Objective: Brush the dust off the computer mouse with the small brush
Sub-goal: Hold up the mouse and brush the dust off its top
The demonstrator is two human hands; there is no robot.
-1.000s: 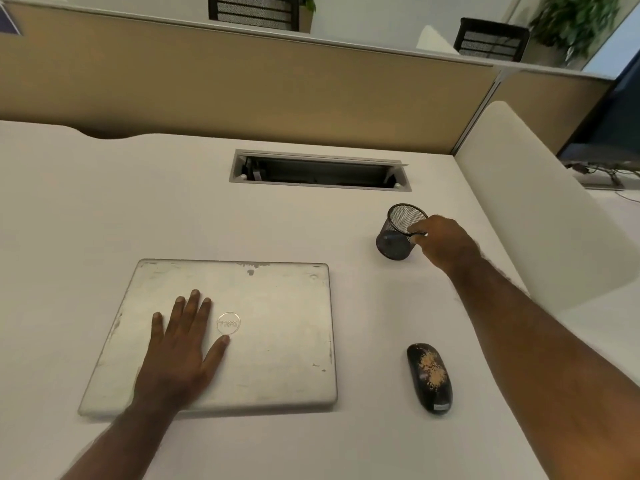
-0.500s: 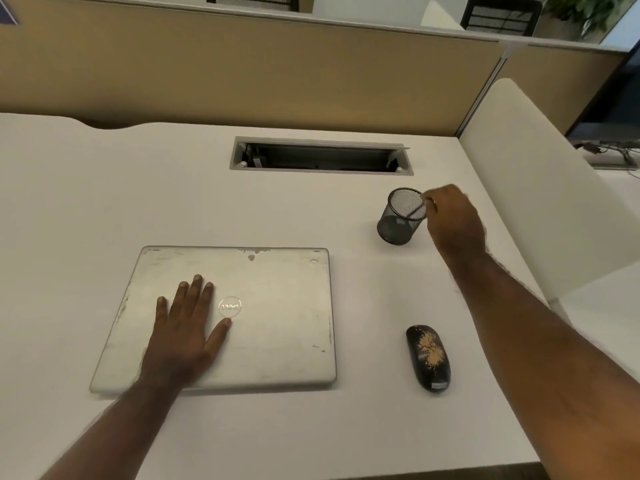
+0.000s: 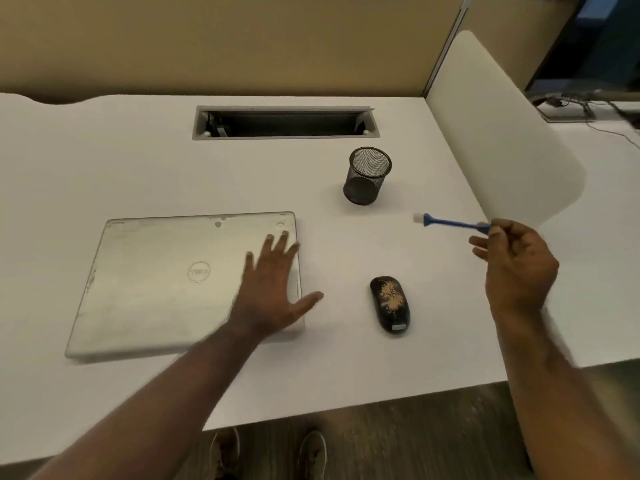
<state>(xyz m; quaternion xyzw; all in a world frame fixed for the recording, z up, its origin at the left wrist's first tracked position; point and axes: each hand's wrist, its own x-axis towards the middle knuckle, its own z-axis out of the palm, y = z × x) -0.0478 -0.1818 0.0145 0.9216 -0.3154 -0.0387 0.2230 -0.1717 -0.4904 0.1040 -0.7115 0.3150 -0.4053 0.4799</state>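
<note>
Head view shows the right hand (image 3: 516, 261) pinching the small brush (image 3: 450, 222) by its handle end above the desk (image 3: 138, 161), so it should lower the bristles onto the dusty computer mouse (image 3: 390, 304) lying between both hands and sweep lightly outward, while the spread left hand (image 3: 273, 289) rests on the laptop (image 3: 156, 271).

Glossy black mouse (image 3: 390, 304), wire-mesh cup (image 3: 366, 176), scuffed matt laptop lid (image 3: 166, 282), smooth white desk (image 3: 104, 161).

One mouse (image 3: 390, 304), one brush (image 3: 446, 222), one laptop (image 3: 180, 282), one mesh cup (image 3: 367, 176), two hands (image 3: 273, 289)

Soft, even indoor light, faint shadows, slight motion blur, wide-angle bending at the edges.
</note>
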